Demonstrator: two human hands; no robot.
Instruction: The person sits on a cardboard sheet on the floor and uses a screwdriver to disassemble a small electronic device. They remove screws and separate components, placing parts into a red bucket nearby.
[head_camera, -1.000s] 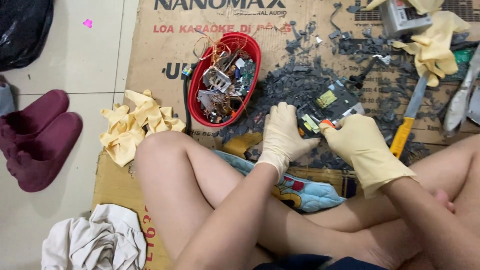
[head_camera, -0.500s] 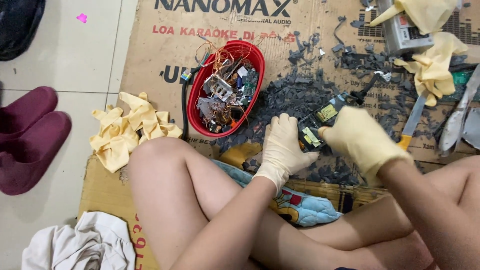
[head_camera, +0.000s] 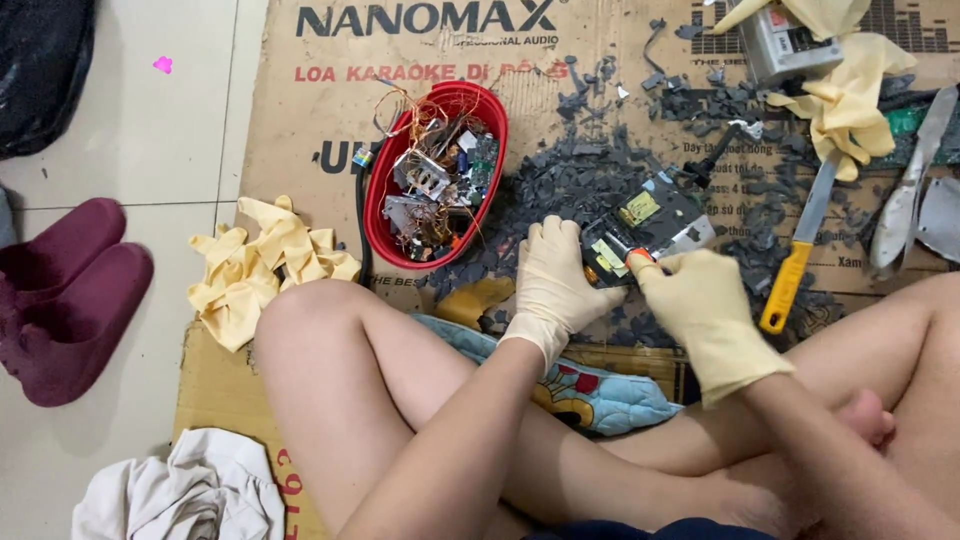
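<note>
Gripping a dark circuit board (head_camera: 650, 222) at frame centre, both gloved: left hand (head_camera: 555, 285) clamped on its edge, right hand (head_camera: 705, 310) pinching it, beside a red basket (head_camera: 385, 190).

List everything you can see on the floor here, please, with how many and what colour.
Cardboard sheet: one, brown, under the work.
Basket: one, red, left of the hands, full of wire and small parts.
Plastic shards: many, dark grey, scattered on the cardboard.
Circuit unit: one, dark, held at the hands.
Screwdriver: one, yellow handle, right of the unit.
Spare gloves: a cream pile, left of the knee.
Slippers: two, maroon, far left.
Cloth: one, white, bottom left.
Cushion: one, blue, under the legs.
Left hand: cream glove, steadying the unit.
Right hand: cream glove, gripping the unit's near edge.
</note>
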